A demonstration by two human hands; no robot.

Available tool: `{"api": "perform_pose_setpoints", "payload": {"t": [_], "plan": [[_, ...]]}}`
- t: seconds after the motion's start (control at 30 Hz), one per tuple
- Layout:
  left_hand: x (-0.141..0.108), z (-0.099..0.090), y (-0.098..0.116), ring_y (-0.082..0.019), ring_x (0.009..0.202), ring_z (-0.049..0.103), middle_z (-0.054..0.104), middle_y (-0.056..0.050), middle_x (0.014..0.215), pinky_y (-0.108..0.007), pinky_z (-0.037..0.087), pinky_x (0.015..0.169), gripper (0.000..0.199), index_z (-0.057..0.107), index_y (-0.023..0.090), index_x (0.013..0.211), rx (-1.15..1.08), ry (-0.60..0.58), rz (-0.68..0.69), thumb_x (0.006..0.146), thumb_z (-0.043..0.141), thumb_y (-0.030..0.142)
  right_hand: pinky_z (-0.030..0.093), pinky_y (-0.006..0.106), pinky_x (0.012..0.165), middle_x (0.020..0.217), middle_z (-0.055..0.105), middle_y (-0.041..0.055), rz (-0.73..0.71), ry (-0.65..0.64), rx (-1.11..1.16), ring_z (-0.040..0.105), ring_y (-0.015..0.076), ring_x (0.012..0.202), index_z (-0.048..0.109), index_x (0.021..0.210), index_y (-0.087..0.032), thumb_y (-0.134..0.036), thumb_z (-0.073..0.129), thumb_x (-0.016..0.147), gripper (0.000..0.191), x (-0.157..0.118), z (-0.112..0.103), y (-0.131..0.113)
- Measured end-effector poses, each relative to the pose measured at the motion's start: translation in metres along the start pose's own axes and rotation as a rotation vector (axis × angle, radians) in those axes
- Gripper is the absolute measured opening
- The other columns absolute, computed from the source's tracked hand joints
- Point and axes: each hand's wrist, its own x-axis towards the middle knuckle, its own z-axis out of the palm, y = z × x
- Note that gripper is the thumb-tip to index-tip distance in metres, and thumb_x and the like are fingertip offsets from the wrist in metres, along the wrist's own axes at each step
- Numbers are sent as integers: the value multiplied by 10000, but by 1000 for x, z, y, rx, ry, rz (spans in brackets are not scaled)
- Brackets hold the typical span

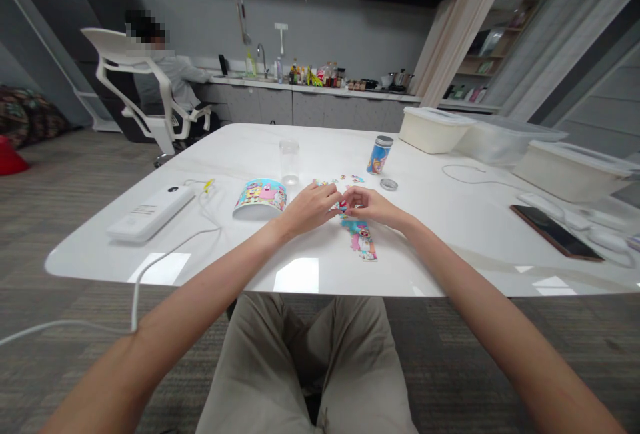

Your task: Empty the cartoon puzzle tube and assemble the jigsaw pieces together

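Colourful jigsaw pieces [364, 242] lie joined in a strip on the white table, running from between my hands toward the front edge. My left hand [314, 207] rests over the pieces, its fingers bent together near a small red and blue piece. From the right, my right hand [369, 206] meets it, thumb and fingers pinched on a puzzle piece [343, 205]. More loose pieces [356, 179] are scattered just beyond the hands. A curved cartoon picture sheet [261, 195] stands arched to the left.
Behind the hands are a clear jar [289, 162], a blue cartoon can [380, 155] and a round lid [389, 185]. A white device [150, 213] with a cable is left; a phone [555, 231] and bins [433, 130] are right. A person sits at the back left.
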Motion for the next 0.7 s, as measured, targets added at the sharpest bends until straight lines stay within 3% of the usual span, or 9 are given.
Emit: {"api": "perform_pose_setpoints", "payload": {"t": [0.43,0.6,0.7], "plan": [[0,0,1,-187,868,596,628,-76,1000,-311,390,774,127,560,157,1018,-18,4,-9,939,546,254,520,286,693,745,639,-17,11,-31,63,619,132,704,583,982,-194,-279,777,682,367,1,1,4],[0,-4,-1,-203,921,606,624,-88,1029,-313,396,777,113,567,153,1015,-11,-43,-82,929,546,224,495,258,616,738,646,-17,26,12,52,621,135,687,564,988,-199,-308,768,678,386,1,0,1],[-2,-3,-5,-225,944,612,633,-96,1025,-330,401,775,98,573,157,993,28,-103,-162,905,530,156,446,234,531,736,637,-18,57,105,-15,603,127,636,565,965,-198,-318,760,662,379,3,-3,3]]}}
